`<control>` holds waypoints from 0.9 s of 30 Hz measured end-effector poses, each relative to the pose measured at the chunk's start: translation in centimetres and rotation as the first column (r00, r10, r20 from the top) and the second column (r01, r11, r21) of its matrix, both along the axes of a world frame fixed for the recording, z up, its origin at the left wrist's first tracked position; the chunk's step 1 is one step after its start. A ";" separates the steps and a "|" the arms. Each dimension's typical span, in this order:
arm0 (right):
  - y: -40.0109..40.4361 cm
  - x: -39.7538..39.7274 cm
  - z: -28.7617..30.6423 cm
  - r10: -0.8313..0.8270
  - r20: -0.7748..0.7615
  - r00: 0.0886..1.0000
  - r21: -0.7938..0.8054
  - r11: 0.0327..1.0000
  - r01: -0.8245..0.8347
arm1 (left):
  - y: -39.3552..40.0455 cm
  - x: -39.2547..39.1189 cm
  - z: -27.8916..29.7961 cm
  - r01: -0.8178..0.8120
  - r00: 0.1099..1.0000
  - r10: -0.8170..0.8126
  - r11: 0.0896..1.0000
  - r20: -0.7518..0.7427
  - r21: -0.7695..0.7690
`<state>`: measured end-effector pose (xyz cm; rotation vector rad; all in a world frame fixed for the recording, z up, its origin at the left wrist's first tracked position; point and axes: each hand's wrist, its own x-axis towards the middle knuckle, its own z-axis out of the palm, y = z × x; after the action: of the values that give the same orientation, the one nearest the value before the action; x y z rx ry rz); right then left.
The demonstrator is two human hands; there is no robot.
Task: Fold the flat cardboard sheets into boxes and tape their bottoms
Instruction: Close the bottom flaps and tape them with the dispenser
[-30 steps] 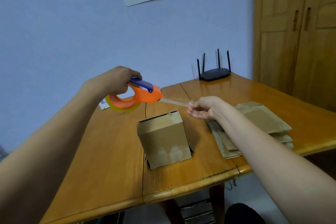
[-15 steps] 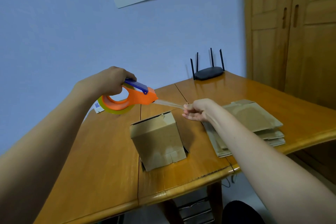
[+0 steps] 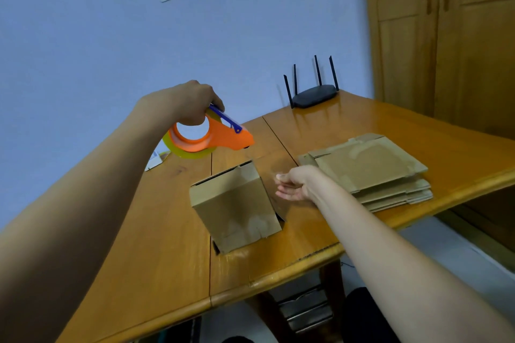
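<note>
On wood table [image 3: 156,231], boxy brown cardboard box [image 3: 237,206].

A folded box [image 3: 237,206] is standing at frame centre on the table [image 3: 156,245]; flat sheets [image 3: 370,172] are lying to its right, a router [image 3: 313,95] sitting behind, a tape dispenser [image 3: 211,136] hovering upper left.

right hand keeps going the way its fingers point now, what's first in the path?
Probably the folded box. The right hand points its fingers left toward the box's upper right edge, with a small gap of bare table between. Depth from the head view is unclear, so it may pass just behind it.
</note>
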<state>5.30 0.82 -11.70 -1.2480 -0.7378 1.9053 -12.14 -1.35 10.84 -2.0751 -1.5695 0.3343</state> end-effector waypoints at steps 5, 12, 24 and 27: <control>-0.2 -0.6 -1.2 -0.009 -0.025 1.000 -0.013 1.000 0.009 | 0.7 0.7 -0.1 0.013 1.000 -0.013 1.000 -0.009 -0.008; -0.3 -0.9 -1.9 -0.003 0.054 0.999 0.000 1.000 0.003 | 1.1 0.8 -0.7 -0.004 1.000 0.003 0.999 -0.021 -0.034; -1.1 -1.6 -2.0 -0.037 0.159 0.987 0.061 0.998 0.028 | 1.6 0.7 -1.0 -0.005 0.999 0.004 0.999 -0.033 -0.044; -1.1 -1.7 -2.0 -0.053 0.160 0.986 0.081 0.996 0.040 | 1.6 0.5 -1.3 -0.008 1.000 0.007 0.999 -0.026 -0.041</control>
<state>3.58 -0.28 -13.75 -1.3712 -0.8507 1.7359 -11.59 0.27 9.57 -2.0878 -1.5684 0.3982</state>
